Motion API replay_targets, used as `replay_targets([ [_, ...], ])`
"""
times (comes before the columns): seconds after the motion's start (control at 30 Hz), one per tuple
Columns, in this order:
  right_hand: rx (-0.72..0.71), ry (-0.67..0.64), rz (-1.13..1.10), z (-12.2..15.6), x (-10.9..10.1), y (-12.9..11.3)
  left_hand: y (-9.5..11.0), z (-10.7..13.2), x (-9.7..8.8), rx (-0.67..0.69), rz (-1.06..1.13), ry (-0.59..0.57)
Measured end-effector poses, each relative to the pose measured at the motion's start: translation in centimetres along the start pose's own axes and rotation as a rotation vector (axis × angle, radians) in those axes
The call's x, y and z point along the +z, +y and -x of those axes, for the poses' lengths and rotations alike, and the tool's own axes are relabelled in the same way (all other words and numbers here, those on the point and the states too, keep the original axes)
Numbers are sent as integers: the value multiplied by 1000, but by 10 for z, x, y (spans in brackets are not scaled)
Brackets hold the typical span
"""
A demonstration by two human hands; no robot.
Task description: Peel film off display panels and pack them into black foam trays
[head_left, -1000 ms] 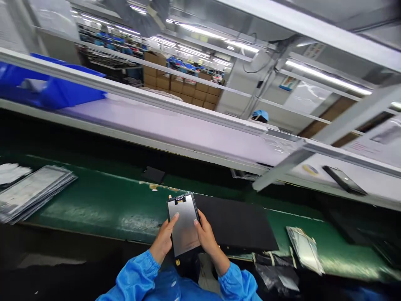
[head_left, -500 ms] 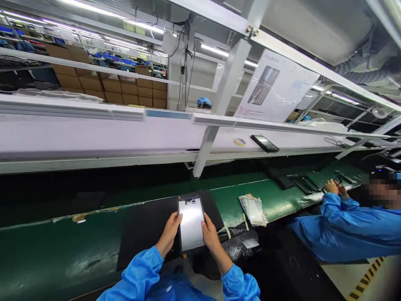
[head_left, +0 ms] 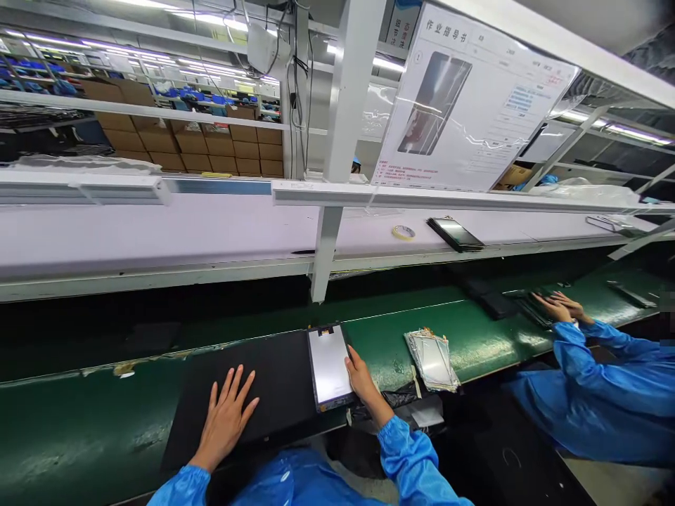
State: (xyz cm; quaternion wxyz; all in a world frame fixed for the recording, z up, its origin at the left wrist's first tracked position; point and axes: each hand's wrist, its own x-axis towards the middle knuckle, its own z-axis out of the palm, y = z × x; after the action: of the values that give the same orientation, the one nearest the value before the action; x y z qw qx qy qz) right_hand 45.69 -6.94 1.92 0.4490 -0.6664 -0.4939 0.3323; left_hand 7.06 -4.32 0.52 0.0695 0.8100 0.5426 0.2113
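Observation:
A flat display panel (head_left: 330, 365) with a bright silvery face and dark edges rests at the right end of a black mat (head_left: 274, 372). My right hand (head_left: 361, 376) grips the panel by its right edge, thumb on top and the other fingers mostly out of sight beneath or beside it. Left of the panel, my left hand (head_left: 226, 418) lies flat on the mat with its fingers spread, holding nothing. The mat lies on the green bench (head_left: 100, 414).
Right of the mat lies a stack of similar panels (head_left: 432, 360). Farther right, a co-worker's hands (head_left: 562, 307) are over dark frames (head_left: 532, 309). On the white shelf are a tape roll (head_left: 403, 232) and stacked dark panels (head_left: 454, 234). A shelf post (head_left: 324, 256) hangs ahead.
My left hand has let go of the panel and moved left onto the mat. The panel has shifted slightly right, still in my right hand. The camera view has moved.

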Motion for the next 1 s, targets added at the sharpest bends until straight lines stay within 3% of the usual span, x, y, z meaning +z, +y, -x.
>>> replay_targets([
  [0.2,37,-32,91,-12,5,-3,1,1,2,59,-13,72],
  [0.43,51,76,537,-5,13,-17,-3,3,6,118,-152,118],
  [0.63,-9,191,568,5,34,-14,2,3,1,127,-165,107],
  [0.83,-20,185,582,8,40,-21,1,5,0,119,-146,102],
  [1.0,53,167,786,21,50,-40,1,4,2,115,-147,107],
])
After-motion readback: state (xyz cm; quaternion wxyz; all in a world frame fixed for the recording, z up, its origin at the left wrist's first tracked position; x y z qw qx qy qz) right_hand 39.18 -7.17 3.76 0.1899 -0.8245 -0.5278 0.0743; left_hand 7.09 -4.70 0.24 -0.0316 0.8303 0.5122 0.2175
